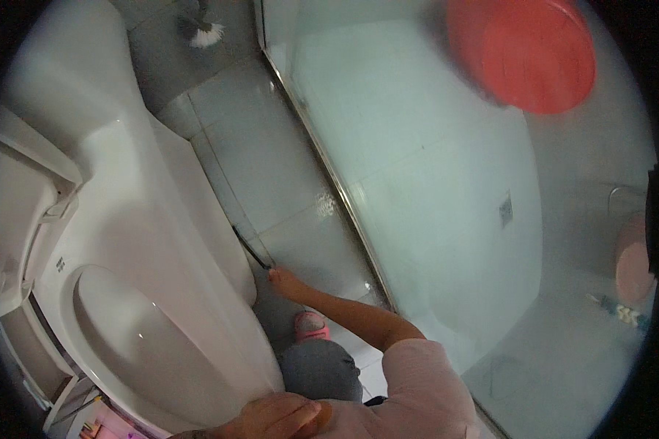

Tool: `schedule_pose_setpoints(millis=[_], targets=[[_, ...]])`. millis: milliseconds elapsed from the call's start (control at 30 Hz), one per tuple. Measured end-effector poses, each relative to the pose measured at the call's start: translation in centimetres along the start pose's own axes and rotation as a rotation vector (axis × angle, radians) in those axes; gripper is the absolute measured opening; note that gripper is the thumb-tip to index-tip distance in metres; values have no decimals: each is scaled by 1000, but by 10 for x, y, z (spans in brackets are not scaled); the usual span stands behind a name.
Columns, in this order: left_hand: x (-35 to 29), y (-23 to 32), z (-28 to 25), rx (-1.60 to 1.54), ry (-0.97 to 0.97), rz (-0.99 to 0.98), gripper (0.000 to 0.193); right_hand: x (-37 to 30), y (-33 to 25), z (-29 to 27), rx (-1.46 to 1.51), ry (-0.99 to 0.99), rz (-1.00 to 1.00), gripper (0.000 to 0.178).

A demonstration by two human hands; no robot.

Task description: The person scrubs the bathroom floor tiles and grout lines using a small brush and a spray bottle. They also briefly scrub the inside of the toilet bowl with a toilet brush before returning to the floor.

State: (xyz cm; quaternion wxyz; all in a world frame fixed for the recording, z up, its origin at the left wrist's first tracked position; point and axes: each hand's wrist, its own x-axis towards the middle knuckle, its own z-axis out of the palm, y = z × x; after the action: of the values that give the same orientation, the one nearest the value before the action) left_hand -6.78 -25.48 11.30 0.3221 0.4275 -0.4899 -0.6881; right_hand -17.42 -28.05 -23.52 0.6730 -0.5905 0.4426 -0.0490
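Observation:
My right arm reaches down to the floor beside a large glossy white fixture (198, 241). It looks like a toilet, with an oval bowl and hinged parts at its left. The fingers of my right hand (285, 283) close round the end of a thin dark rod (252, 249), which slants from the hand to the foot of the fixture. What the rod belongs to does not show. Low in the view, my left hand (274, 417) lies close to my pink shirt, its fingers curled over a tan-orange shape (321, 417) that I cannot make out.
A glass panel with a metal rail (329, 172) runs along the right of the grey tiled floor (249, 146). Behind it are a red basin (542, 58), a pink basin (633, 267) and a drain (506, 209). A white-bristled brush (206, 35) lies far off.

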Motion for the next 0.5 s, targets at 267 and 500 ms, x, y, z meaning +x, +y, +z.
schedule_pose_setpoints(millis=[267, 500], targets=[[12, 14, 5, 461, 226, 373, 29, -27, 9, 20, 81, 56, 114, 57], [-13, -10, 8, 448, 137, 223, 38, 25, -88, -23, 240, 234, 66, 40]])
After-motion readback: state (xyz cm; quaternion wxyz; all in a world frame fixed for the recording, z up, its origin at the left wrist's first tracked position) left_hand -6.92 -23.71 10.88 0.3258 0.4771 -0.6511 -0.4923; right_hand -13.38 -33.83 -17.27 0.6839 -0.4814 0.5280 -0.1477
